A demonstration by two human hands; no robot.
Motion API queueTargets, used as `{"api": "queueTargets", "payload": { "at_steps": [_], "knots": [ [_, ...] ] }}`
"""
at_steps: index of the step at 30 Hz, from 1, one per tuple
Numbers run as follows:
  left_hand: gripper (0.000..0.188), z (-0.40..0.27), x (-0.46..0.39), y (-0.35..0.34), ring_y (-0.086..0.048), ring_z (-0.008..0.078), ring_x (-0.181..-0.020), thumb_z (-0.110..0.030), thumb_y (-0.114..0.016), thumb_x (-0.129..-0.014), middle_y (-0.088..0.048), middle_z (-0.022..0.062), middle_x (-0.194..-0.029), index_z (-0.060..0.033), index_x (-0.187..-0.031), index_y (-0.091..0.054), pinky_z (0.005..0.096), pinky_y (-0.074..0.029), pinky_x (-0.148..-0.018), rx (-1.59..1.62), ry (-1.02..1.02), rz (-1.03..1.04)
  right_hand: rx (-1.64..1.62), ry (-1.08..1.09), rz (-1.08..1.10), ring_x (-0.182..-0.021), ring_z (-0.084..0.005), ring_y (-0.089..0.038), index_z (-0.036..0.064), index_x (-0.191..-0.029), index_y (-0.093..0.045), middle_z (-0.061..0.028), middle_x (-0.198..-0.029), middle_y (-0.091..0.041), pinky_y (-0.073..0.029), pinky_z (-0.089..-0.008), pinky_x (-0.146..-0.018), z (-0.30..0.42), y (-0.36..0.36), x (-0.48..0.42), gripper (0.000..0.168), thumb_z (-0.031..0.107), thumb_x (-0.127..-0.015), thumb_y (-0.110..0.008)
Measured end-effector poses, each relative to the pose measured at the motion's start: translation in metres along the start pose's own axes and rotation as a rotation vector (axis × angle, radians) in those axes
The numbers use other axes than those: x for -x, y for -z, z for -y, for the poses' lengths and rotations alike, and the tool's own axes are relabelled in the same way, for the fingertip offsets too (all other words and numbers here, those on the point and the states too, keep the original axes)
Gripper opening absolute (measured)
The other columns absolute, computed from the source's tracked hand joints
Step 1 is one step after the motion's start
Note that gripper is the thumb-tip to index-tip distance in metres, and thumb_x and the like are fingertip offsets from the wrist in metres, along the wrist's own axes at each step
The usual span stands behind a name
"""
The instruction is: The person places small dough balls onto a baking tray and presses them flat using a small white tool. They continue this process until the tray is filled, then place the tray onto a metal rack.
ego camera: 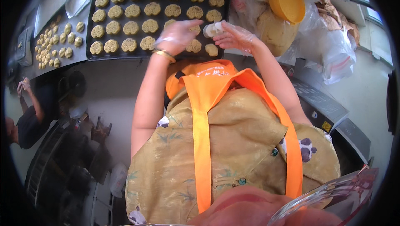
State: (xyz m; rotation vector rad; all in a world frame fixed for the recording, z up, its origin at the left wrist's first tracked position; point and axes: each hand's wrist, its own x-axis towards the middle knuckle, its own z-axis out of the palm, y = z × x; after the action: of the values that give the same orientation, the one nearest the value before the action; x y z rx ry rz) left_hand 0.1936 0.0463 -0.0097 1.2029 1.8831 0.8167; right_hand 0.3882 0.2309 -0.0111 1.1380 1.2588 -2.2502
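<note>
A black baking tray (140,55) holds rows of patterned, lobed dough pieces (129,44). Over its near right part is my left hand (178,36), in a clear plastic glove with a gold bracelet at the wrist; it is blurred, its index finger points right, and its palm side is hidden. My right hand (234,38), also gloved, is at the tray's right edge with a white plastic mold (213,29) between thumb and fingers. Just below the mold, a smooth unpatterned dough ball (211,50) lies in the tray's near right corner.
Dough balls and smaller lumps (62,37) lie on the metal table (82,35) at left, near a clear plastic tray (77,2). At right are a yellow bowl (287,2), a large bagged dough mass (273,32) and plastic bags (337,54). A gloved co-worker (32,113) is at far left.
</note>
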Motion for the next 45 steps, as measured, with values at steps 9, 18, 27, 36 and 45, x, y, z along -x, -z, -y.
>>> {"api": "queueTargets", "payload": {
  "at_steps": [9,18,27,36,45],
  "knots": [
    [0.033,0.040,0.101,0.005,-0.040,-0.0005,-0.062,-0.017,-0.069,-0.094,-0.056,-0.0106,-0.077,-0.0062,-0.125,-0.068,0.0175,-0.032,-0.053,0.556,0.426,-0.228,-0.353,0.157,-0.062,-0.102,-0.0138,-0.067,0.000,-0.129,-0.057,-0.0111,-0.114,-0.067,-0.055,-0.0219,-0.087,-0.015,-0.014,-0.008,0.057,0.031,-0.087,-0.079],
    [0.033,0.036,0.104,-0.026,-0.042,0.0015,-0.062,-0.020,-0.071,-0.092,-0.056,-0.0091,-0.076,-0.0058,-0.122,-0.070,0.0194,-0.035,-0.053,0.515,0.435,-0.290,-0.390,0.211,-0.129,-0.095,-0.0134,-0.068,0.004,-0.126,-0.059,-0.0102,-0.113,-0.067,-0.058,-0.0224,-0.080,-0.006,-0.026,0.008,0.061,0.042,-0.083,-0.080],
    [0.035,-0.017,0.040,-0.062,-0.065,0.0365,-0.084,-0.026,-0.078,-0.078,-0.067,0.0164,-0.091,-0.0053,-0.106,-0.072,0.0433,-0.052,-0.077,-0.242,-0.335,-0.155,-0.413,0.583,-0.036,-0.103,-0.0233,-0.067,0.005,-0.140,-0.047,-0.0165,-0.123,-0.064,-0.055,-0.0326,-0.090,0.044,-0.016,0.123,0.070,0.056,-0.093,-0.062],
    [0.015,-0.021,0.001,-0.112,-0.065,0.0347,-0.098,-0.011,-0.068,-0.084,-0.065,0.0201,-0.100,-0.0005,-0.095,-0.065,0.0444,-0.056,-0.081,-0.739,-0.215,0.091,-0.627,0.606,-0.122,-0.095,-0.0165,-0.067,-0.007,-0.138,-0.045,-0.0188,-0.115,-0.064,-0.059,-0.0251,-0.082,-0.014,0.008,0.125,0.074,0.051,-0.095,-0.063],
    [0.021,0.003,-0.008,-0.109,-0.068,0.0338,-0.092,-0.014,-0.052,-0.095,-0.070,0.0159,-0.091,-0.0125,-0.109,-0.068,0.0451,-0.055,-0.075,-0.722,-0.300,0.109,-0.678,0.632,-0.177,-0.083,-0.0124,-0.068,-0.003,-0.127,-0.054,-0.0164,-0.106,-0.067,-0.060,-0.0218,-0.074,-0.040,0.017,0.128,0.062,0.048,-0.093,-0.067]
  ]
}}
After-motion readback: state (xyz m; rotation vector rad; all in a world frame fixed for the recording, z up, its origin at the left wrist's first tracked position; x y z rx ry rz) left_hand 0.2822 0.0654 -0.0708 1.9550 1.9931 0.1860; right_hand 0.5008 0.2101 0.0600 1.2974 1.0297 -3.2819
